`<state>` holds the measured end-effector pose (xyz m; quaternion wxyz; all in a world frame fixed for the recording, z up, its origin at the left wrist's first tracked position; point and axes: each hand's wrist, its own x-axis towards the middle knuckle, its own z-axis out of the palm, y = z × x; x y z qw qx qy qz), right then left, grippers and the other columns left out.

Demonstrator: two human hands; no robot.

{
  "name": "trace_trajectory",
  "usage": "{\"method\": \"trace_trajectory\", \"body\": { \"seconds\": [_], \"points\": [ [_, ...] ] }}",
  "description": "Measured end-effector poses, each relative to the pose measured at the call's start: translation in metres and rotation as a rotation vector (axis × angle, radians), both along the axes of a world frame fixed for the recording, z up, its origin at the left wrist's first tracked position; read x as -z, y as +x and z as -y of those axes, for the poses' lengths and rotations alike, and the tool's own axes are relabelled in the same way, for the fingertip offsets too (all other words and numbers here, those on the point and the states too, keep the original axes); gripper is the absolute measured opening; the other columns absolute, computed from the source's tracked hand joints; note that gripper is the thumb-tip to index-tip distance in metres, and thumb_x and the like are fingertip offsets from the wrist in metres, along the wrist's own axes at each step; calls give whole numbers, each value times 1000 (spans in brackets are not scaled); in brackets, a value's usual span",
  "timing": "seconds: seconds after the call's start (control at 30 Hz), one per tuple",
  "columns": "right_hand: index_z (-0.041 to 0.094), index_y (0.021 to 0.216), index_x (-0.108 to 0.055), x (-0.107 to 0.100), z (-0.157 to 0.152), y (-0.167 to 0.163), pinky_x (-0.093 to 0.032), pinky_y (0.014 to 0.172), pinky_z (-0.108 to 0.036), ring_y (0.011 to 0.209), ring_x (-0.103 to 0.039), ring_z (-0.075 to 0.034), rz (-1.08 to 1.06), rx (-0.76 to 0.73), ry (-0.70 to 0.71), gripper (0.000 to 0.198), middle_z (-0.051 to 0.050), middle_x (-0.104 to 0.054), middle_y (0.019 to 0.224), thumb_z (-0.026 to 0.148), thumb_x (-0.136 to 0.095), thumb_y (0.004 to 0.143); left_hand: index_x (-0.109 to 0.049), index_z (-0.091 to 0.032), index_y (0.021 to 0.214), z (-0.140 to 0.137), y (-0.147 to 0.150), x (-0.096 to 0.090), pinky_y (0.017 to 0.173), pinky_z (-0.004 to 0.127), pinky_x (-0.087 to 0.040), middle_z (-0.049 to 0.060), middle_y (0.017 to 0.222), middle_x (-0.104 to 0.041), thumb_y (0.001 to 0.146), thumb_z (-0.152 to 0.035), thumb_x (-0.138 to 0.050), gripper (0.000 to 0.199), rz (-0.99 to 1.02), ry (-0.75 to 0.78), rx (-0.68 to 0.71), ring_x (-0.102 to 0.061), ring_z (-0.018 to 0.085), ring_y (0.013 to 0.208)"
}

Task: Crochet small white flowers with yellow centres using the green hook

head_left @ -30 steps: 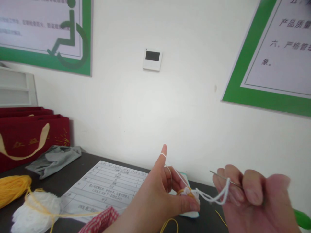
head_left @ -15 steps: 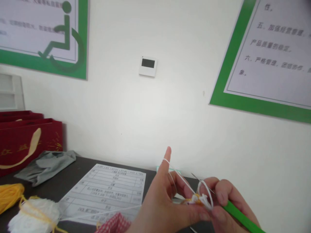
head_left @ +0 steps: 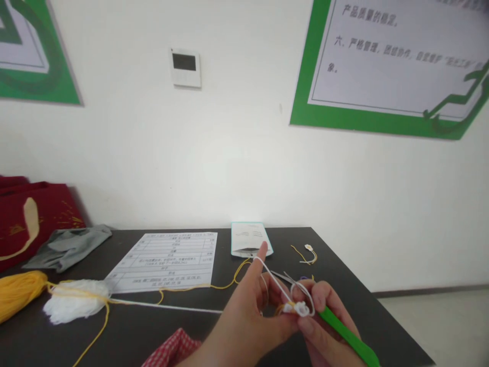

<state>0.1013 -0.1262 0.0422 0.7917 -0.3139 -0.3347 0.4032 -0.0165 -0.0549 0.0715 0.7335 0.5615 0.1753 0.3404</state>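
Observation:
My left hand (head_left: 244,316) pinches a small white and yellow crochet piece (head_left: 301,308) between thumb and fingers. Its index finger points up with white yarn (head_left: 273,278) looped over it, running down to the piece. In my right hand (head_left: 328,300) is a crochet hook (head_left: 349,335) with a green handle, its metal end at the piece. A loop of white yarn stands up around the hook's shaft; the very tip is hard to make out. From the left, a taut white strand leads from the white yarn bundle (head_left: 72,308) to my left hand.
A yellow yarn skein (head_left: 23,290) lies left on the dark table (head_left: 153,326), its strand trailing across. Behind are a printed sheet (head_left: 171,260), a grey cloth (head_left: 71,244), a red bag (head_left: 49,214), a white pouch (head_left: 248,237) and a tiny crocheted piece (head_left: 308,247). Red checked fabric (head_left: 173,349) is in front.
The view has swung right and down, showing more of the table and its right edge. Both hands stay together at the crochet piece, with the hook still in the right hand.

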Motion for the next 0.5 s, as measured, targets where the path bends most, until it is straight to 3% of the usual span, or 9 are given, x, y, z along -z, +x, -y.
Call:
{"method": "trace_trajectory", "body": {
  "seconds": [0.13,0.3,0.37,0.5],
  "points": [
    [25,71,-57,1,16,-17,-50,63,-21,67,-59,-10,-84,65,-33,33,5,-62,76,23,-90,64,-29,-20,154,15,-14,2,72,29,-43,0,83,-67,67,-28,-85,104,63,-106,20,-60,13,74],
    [23,71,-55,-4,36,-33,-47,60,-19,67,-54,-10,-114,121,-68,37,4,-61,78,20,-91,61,-71,-21,118,20,-28,-8,53,20,-38,2,83,-72,80,-41,-74,43,17,-200,-212,-47,4,53],
    [23,71,-54,-6,45,-39,-46,59,-18,66,-52,-10,-118,129,-80,39,4,-60,78,20,-91,61,-78,-20,104,21,-33,-13,50,18,-34,1,75,-72,79,-40,-75,32,6,-184,-256,-40,2,46],
    [23,71,-51,-13,64,-55,-45,57,-18,63,-50,-9,-114,125,-103,42,4,-58,77,23,-92,60,-81,-19,88,20,-48,-18,54,19,-39,2,67,-72,73,-37,-79,24,45,-122,-377,-44,4,49]
  ]
}}
